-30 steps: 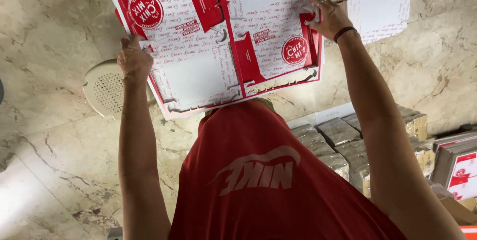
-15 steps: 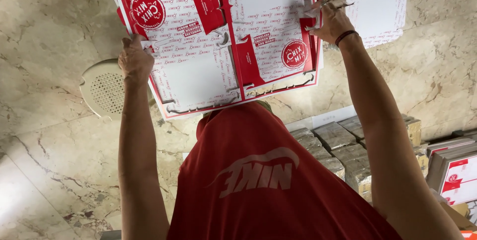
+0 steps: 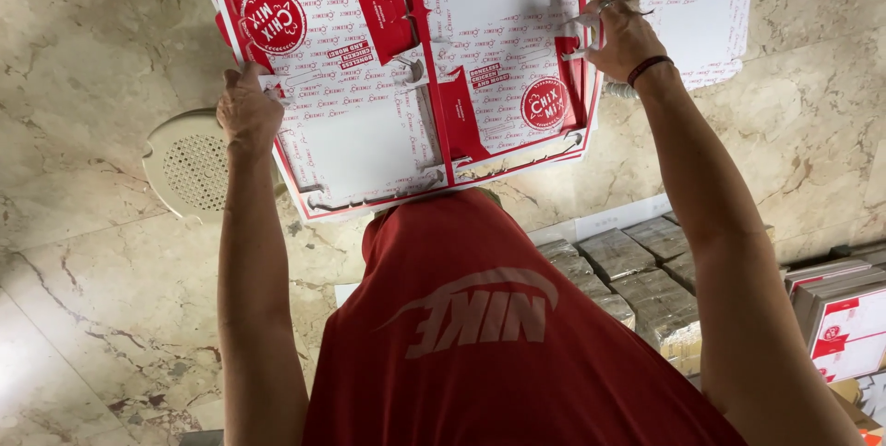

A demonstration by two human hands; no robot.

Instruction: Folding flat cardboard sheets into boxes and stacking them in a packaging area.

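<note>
Both hands grip a flat red-and-white carton blank (image 3: 406,86): the left hand (image 3: 247,114) clasps its left edge, the right hand (image 3: 626,38) pinches its right edge. A round white vent (image 3: 185,165) sits just left of the left hand.

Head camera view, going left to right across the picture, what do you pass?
Round perforated floor drain cover → left hand → flat red-and-white carton blank → right hand → wrapped bundles of cartons → stacked red-and-white cartons.

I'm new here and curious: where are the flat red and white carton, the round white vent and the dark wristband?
flat carton (image 3: 369,132), head view, plain white panel.
round vent (image 3: 189,167), head view, perforated middle.
wristband (image 3: 649,66), head view, band on wrist.
</note>
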